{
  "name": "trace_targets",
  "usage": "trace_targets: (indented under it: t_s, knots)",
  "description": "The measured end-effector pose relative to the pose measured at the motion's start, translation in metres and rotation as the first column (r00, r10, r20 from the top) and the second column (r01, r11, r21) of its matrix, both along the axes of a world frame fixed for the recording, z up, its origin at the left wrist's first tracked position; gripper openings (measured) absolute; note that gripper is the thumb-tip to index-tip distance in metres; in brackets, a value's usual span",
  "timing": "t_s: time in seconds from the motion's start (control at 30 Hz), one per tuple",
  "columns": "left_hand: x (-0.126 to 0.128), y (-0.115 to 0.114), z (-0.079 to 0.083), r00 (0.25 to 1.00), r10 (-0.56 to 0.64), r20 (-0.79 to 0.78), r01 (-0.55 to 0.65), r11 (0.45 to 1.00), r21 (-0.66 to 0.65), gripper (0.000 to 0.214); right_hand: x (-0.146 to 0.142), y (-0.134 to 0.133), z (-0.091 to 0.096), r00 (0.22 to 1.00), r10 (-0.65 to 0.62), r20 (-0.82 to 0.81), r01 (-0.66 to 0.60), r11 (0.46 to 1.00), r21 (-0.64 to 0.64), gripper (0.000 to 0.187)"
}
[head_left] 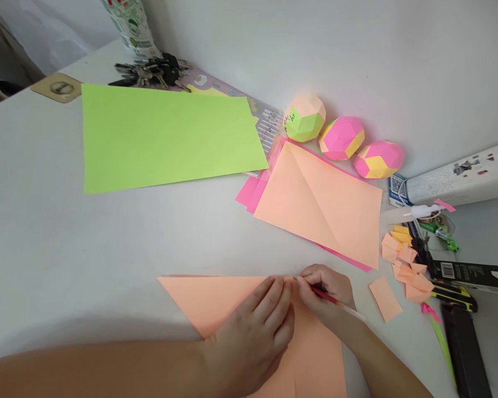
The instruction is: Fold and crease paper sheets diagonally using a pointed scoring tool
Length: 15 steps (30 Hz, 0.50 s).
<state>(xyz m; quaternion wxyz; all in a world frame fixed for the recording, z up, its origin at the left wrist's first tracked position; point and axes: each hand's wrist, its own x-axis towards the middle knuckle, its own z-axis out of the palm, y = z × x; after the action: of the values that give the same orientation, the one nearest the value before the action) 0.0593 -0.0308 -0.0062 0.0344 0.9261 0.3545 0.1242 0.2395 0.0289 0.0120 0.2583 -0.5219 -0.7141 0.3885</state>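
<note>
A folded peach paper sheet (203, 298) lies on the white table near me, creased into a triangle shape. My left hand (253, 337) presses flat on it, fingers stretched out together toward its top edge. My right hand (326, 293) is closed round a red-and-white pen (340, 304), its tip touching the paper's top edge just beside my left fingertips.
A big green sheet (166, 132) lies at the back left, keys (153, 72) behind it. A peach sheet (323, 204) on pink sheets lies mid-right. Three paper polyhedron balls (342, 138) stand by the wall. Small peach slips (402, 265), a utility knife (452, 296) and boxes crowd the right.
</note>
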Motion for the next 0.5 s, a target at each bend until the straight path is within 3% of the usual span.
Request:
trace_targets:
  t_s: [0.5]
  knots:
    - [0.0000, 0.0002, -0.0007, 0.999, 0.007, 0.033, -0.007, 1.000, 0.010, 0.045, 0.0001, 0.0007, 0.0005, 1.000, 0.009, -0.007, -0.009, 1.000, -0.013, 0.021]
